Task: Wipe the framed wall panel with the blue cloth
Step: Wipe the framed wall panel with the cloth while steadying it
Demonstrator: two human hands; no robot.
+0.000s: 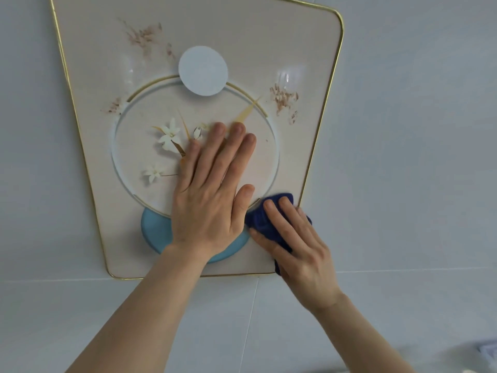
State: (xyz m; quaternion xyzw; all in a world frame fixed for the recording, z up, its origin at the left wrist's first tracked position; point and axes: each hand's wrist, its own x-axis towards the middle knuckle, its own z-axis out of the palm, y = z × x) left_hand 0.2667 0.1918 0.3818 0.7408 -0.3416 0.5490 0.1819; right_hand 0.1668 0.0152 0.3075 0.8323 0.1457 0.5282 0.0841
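Note:
The framed wall panel (301, 44) is cream with a thin gold rim, a printed ring, white flowers and pale blue discs. It hangs on a grey tiled wall. My left hand (212, 195) lies flat on the panel's middle, fingers spread, holding nothing. My right hand (295, 246) presses the dark blue cloth (259, 218) against the panel's lower right corner, beside the gold edge. The cloth is bunched under my fingers and palm, mostly hidden. Brownish smears (283, 99) show on the right side, more at the upper left (142, 36) and at the left (114, 106).
Grey wall tiles (416, 157) surround the panel, with a horizontal grout line (53, 279) just below its bottom edge. A pale object (488, 349) shows at the lower right corner of the view, too cropped to identify.

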